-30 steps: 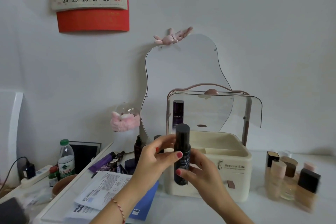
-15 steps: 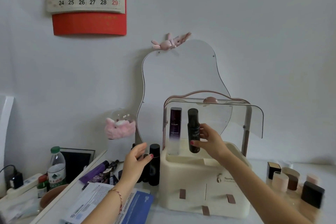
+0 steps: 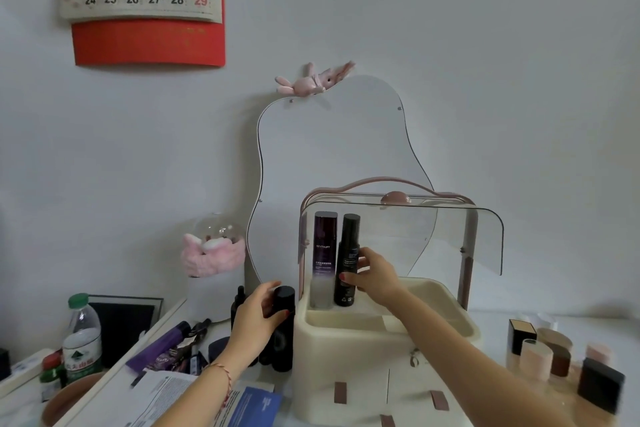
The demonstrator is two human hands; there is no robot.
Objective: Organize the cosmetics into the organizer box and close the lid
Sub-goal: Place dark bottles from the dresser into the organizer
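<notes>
The cream organizer box (image 3: 349, 354) stands mid-table with its clear lid (image 3: 460, 236) raised. In its back left compartment a purple bottle (image 3: 325, 253) stands upright. Beside it stands a black spray bottle (image 3: 347, 263), and my right hand (image 3: 372, 276) grips its lower half. My left hand (image 3: 256, 319) grips another black bottle (image 3: 284, 326) that stands on the table just left of the box. More dark bottles (image 3: 238, 305) sit behind my left hand.
A group of foundation bottles (image 3: 554, 360) stands right of the box. A wavy mirror (image 3: 332, 163) leans behind it. At left lie a purple tube (image 3: 157, 345), papers (image 3: 162, 392), a blue booklet (image 3: 256, 406), a water bottle (image 3: 82, 336) and a pink plush holder (image 3: 211, 253).
My right hand carried the black spray bottle from in front of the box into the back left compartment and set it beside the purple bottle. My left hand moved left and took hold of another black bottle.
</notes>
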